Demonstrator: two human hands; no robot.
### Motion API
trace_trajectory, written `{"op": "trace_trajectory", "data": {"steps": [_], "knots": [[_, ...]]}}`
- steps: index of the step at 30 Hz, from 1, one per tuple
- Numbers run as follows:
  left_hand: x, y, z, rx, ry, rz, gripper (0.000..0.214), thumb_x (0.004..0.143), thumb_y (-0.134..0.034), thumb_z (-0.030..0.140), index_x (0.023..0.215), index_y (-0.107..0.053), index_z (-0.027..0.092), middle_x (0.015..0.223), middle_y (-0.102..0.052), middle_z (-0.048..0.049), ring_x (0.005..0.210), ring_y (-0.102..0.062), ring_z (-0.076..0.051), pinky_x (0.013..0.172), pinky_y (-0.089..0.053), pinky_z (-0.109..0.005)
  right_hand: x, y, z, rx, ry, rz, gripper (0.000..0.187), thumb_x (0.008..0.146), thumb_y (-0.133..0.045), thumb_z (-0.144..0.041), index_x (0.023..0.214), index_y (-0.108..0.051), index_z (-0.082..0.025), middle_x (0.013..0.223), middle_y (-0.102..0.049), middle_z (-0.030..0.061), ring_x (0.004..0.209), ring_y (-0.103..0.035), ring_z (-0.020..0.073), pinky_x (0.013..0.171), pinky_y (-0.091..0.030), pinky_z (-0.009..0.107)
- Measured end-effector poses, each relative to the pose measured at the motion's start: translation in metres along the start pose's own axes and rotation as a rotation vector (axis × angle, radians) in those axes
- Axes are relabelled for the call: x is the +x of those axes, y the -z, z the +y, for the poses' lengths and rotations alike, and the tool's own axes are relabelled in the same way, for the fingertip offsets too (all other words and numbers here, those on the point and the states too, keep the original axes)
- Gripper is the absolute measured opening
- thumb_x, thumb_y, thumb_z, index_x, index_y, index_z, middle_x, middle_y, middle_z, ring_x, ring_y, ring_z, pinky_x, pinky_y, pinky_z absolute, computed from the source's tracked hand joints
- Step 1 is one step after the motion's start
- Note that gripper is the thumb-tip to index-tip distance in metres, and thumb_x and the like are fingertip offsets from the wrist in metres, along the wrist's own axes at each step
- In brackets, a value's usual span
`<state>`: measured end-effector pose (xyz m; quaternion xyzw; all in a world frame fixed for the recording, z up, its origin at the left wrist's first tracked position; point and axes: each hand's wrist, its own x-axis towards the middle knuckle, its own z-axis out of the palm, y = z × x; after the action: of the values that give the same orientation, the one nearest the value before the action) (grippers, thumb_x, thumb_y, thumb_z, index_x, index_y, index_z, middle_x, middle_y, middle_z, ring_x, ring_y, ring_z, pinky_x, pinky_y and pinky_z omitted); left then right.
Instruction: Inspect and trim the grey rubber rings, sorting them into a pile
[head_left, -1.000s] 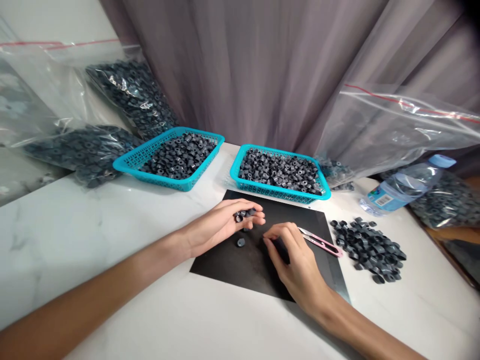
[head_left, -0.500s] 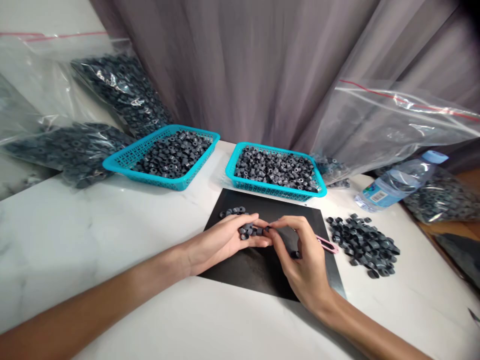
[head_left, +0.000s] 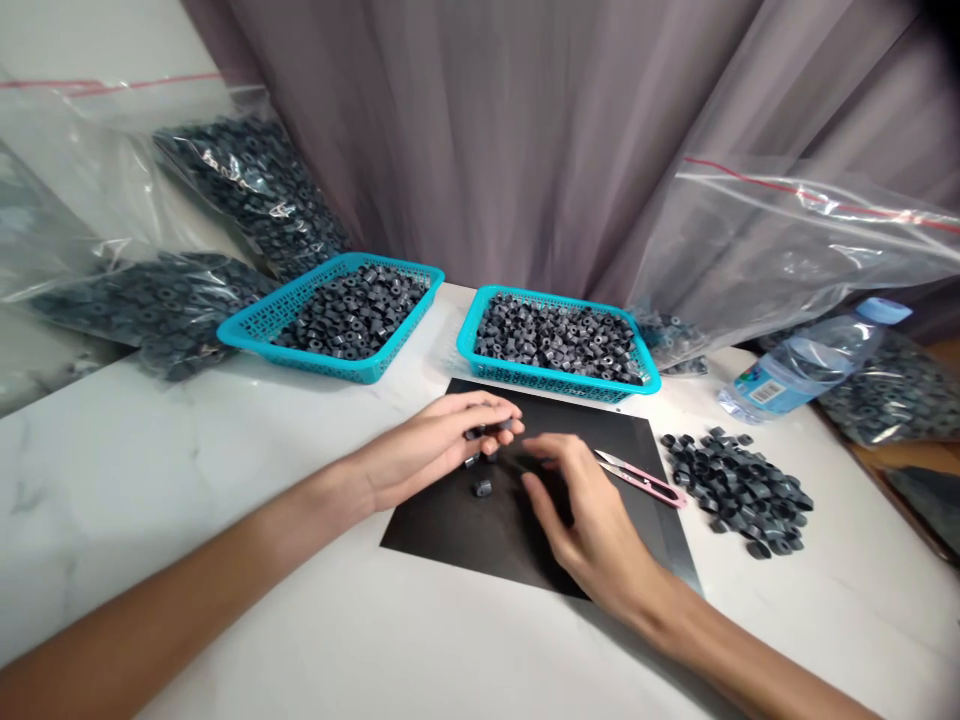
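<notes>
**Grey rings, black mat**

Your left hand (head_left: pixel 431 445) is curled closed on a few matte rubber rings (head_left: pixel 484 432). Your right hand (head_left: pixel 592 520) rests fingers apart on the smooth black mat (head_left: pixel 450 530), beside one loose ring (head_left: pixel 482 487). Two teal mesh baskets (head_left: pixel 255 335) hold heaped rings.

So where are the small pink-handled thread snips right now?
In the head view, the pink-handled thread snips lie on the right part of the flat black mat, between the right hand and the loose pile of dark grey rings.
</notes>
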<state>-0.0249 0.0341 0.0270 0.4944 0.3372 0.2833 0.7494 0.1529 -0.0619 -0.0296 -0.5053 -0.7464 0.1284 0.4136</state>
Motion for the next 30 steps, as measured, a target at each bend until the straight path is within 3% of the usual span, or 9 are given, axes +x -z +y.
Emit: {"op": "trace_trajectory", "data": {"steps": [4, 8, 11, 14, 19, 23, 30], "knots": [[0.005, 0.009, 0.010, -0.039, -0.056, 0.117, 0.013, 0.088, -0.067, 0.022, 0.091, -0.074, 0.012, 0.097, -0.064, -0.0065, 0.085, -0.056, -0.012, 0.074, -0.044, -0.022, 0.003, 0.000, -0.007, -0.181, 0.195, -0.264, 0.039, 0.100, -0.051, -0.020, 0.138, -0.051, -0.026, 0.125, -0.060, 0.0126, 0.112, -0.057, 0.0271, 0.091, -0.055, 0.045], [0.006, 0.013, 0.009, 0.035, -0.083, 0.104, 0.020, 0.089, -0.066, 0.031, 0.092, -0.072, 0.013, 0.083, -0.054, -0.0015, 0.065, -0.044, -0.007, 0.052, -0.031, -0.020, 0.003, -0.001, -0.009, -0.244, 0.284, -0.299, 0.034, 0.101, -0.050, -0.020, 0.134, -0.056, -0.026, 0.123, -0.066, 0.0105, 0.107, -0.060, 0.0257, 0.087, -0.055, 0.044], [0.005, 0.012, 0.004, 0.137, -0.080, 0.044, 0.029, 0.090, -0.062, 0.042, 0.089, -0.069, 0.014, 0.077, -0.045, 0.0015, 0.056, -0.032, -0.006, 0.047, -0.020, -0.022, 0.001, -0.002, -0.005, -0.223, 0.269, -0.231, 0.028, 0.101, -0.046, -0.013, 0.123, -0.060, -0.023, 0.115, -0.068, 0.0096, 0.098, -0.063, 0.0233, 0.082, -0.055, 0.041], [0.002, 0.007, -0.002, 0.209, -0.052, -0.018, 0.034, 0.089, -0.062, 0.048, 0.079, -0.061, 0.015, 0.072, -0.039, 0.0040, 0.055, -0.028, -0.006, 0.047, -0.017, -0.021, -0.001, -0.004, -0.001, -0.094, 0.167, -0.051, 0.022, 0.100, -0.047, -0.012, 0.115, -0.059, -0.024, 0.110, -0.065, 0.0079, 0.095, -0.063, 0.0200, 0.082, -0.054, 0.036], [-0.006, -0.008, -0.009, 0.259, 0.013, -0.167, 0.035, 0.094, -0.053, 0.052, 0.084, -0.050, 0.019, 0.072, -0.043, 0.0051, 0.056, -0.038, -0.008, 0.049, -0.030, -0.020, 0.004, -0.004, 0.002, 0.176, -0.070, 0.258, 0.012, 0.097, -0.058, -0.020, 0.109, -0.056, -0.022, 0.091, -0.060, 0.0018, 0.078, -0.060, 0.0158, 0.072, -0.052, 0.030], [-0.009, -0.015, -0.018, 0.313, -0.037, -0.223, 0.030, 0.097, -0.049, 0.050, 0.092, -0.049, 0.021, 0.081, -0.052, 0.0029, 0.059, -0.046, -0.008, 0.052, -0.036, -0.023, 0.007, -0.001, 0.002, 0.228, -0.118, 0.288, 0.005, 0.098, -0.057, -0.020, 0.103, -0.058, -0.022, 0.091, -0.059, 0.0022, 0.080, -0.059, 0.0165, 0.072, -0.050, 0.030], [-0.007, -0.019, -0.027, 0.091, 0.036, -0.189, 0.034, 0.095, -0.056, 0.051, 0.095, -0.057, 0.017, 0.083, -0.051, 0.0011, 0.072, -0.049, -0.010, 0.063, -0.037, -0.025, 0.008, 0.002, 0.003, 0.247, -0.064, 0.264, 0.017, 0.095, -0.061, -0.015, 0.109, -0.064, -0.023, 0.093, -0.060, 0.0021, 0.082, -0.060, 0.0164, 0.077, -0.050, 0.031]]}}
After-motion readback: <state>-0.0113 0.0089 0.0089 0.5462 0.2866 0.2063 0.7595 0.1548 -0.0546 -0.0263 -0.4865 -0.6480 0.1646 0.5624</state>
